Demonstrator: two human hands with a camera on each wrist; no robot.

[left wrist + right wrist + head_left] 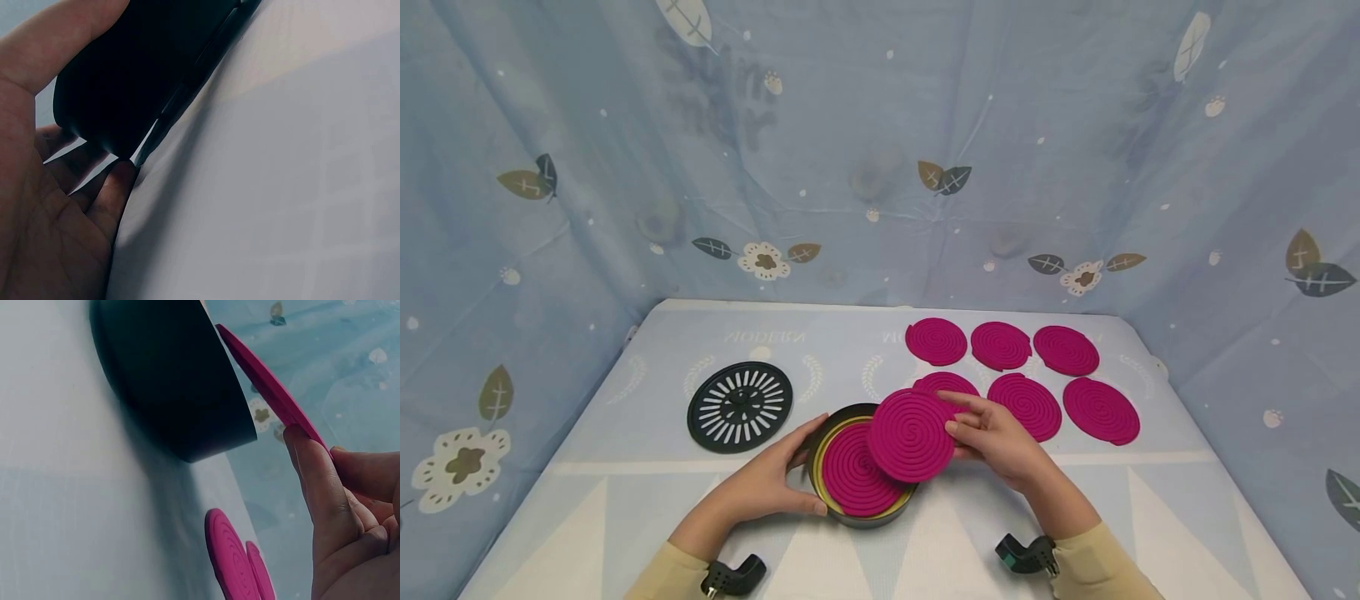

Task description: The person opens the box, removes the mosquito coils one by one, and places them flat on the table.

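A round black tin (867, 523) with a yellow inner edge stands on the table, a magenta mosquito coil (852, 479) lying inside it. My left hand (767, 482) grips the tin from the left, thumb at the front and fingers round the back. In the left wrist view, the thumb and fingers lie along its dark wall (131, 75). My right hand (1000, 437) pinches another mosquito coil (910, 435) by its right edge, tilted over the tin's right side. The right wrist view has this held coil (275, 394) edge-on beside the tin's rim.
Behind and right of the tin, several more magenta coils (1066, 350) lie in two rows. A black slotted lid (741, 400) rests at the left. The patterned blue curtain (865, 125) hangs behind the table (647, 508).
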